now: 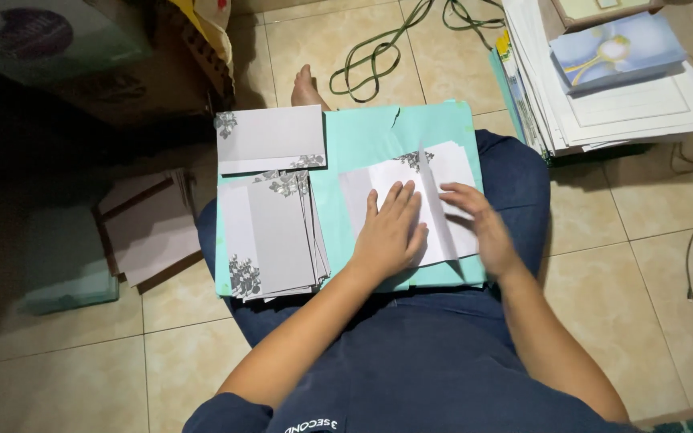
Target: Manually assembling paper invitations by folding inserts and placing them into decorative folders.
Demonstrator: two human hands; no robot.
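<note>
On white card (395, 210), left hand (391, 232) flat, fingers spread.

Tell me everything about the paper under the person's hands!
The white paper sheet is thin, with a grey leaf print at its top edge. It lies on a teal board on the person's lap, with a raised fold down its middle. The left hand presses flat on its left half; the right hand touches the right flap.
</note>
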